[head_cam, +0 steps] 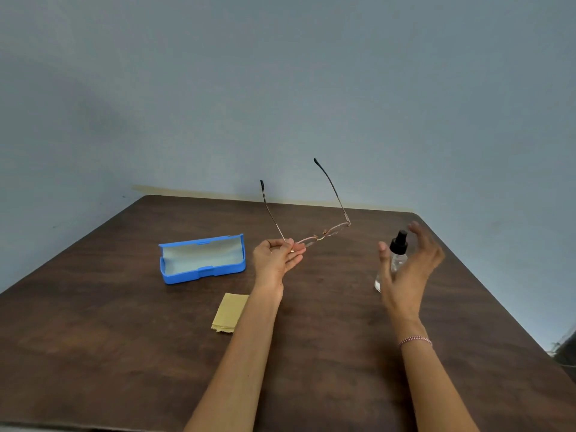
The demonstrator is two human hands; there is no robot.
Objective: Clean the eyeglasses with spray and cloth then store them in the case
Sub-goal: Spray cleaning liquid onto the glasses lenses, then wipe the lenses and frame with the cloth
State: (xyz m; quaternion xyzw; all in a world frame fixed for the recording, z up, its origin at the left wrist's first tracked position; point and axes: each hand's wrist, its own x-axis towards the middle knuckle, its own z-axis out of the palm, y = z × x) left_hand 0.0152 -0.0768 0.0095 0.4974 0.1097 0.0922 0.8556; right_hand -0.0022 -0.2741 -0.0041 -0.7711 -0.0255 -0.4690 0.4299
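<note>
Eyeglasses held up over the table, spray bottle by a spread hand.
A folded yellow cloth (230,313) lies nearest on the brown table (93,338). Beyond it, the left hand (276,258) pinches the eyeglasses (321,235) at one lens end, temples pointing up. The right hand (408,269) spreads its fingers wide around the upright spray bottle (398,243); contact is unclear. The blue case (202,260) lies open at left.

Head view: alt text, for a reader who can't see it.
The left hand pinches open eyeglasses above a brown table while the open right hand hovers at a spray bottle. An open blue case and a yellow cloth lie to the left.
</note>
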